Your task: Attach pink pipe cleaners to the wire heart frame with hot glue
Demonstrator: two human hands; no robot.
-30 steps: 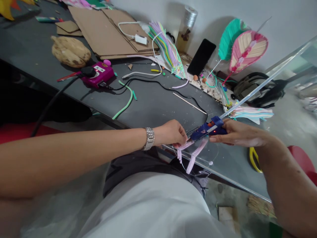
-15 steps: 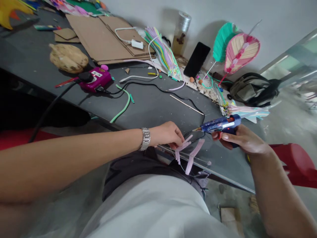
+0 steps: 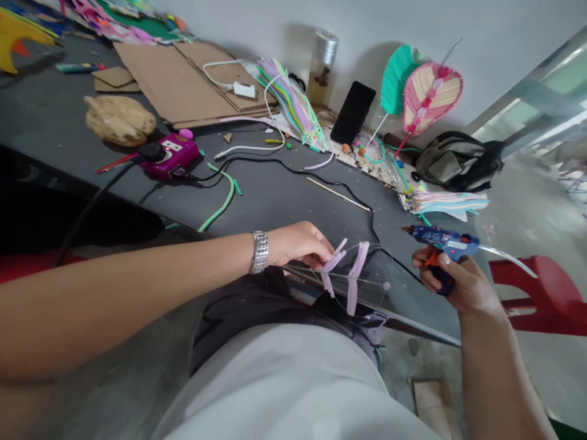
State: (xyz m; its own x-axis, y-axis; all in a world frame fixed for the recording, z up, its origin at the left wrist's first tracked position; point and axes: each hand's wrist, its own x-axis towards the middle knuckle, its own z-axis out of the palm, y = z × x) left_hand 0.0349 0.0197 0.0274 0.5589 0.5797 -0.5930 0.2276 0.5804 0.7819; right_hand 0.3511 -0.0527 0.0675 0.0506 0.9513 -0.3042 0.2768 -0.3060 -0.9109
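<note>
1. Currently, the left hand [image 3: 298,244] stands partly closed, fingers loosely curled, with a steel link watch [image 3: 259,252] on the wrist. Its fingertips [image 3: 328,250] meet the upper pink chenille stem; whether they grip it cannot be confirmed from the head view.
2. Two pink chenille stems [image 3: 352,276] are attached to a thin wire frame [image 3: 367,246]. The assembly is located just beyond the near edge of the dark grey worktable [image 3: 284,208], in front of the person's lap.
3. The right hand [image 3: 458,278] is closed firmly around the grip of a blue hot-glue gun [image 3: 440,241]. The nozzle points left toward the wire frame but stands apart from it. A translucent glue stick [image 3: 504,253] extends from the rear of the gun, and a black power cord [image 3: 394,263] runs across the table.
4. Farther along the table lie corrugated cardboard sheets [image 3: 183,79], a magenta power unit [image 3: 172,157], a green foam strip [image 3: 224,189] and a wooden stick [image 3: 337,194].
5. Along the wall — left to right — stand a bundle of multicoloured pipe cleaners [image 3: 293,104], a lidded glass jar [image 3: 322,67], a black smartphone [image 3: 353,112], a teal feather-shaped craft piece [image 3: 397,79], a pink-and-cream fan-shaped craft piece [image 3: 431,98] and a grey backpack [image 3: 452,162].
</note>
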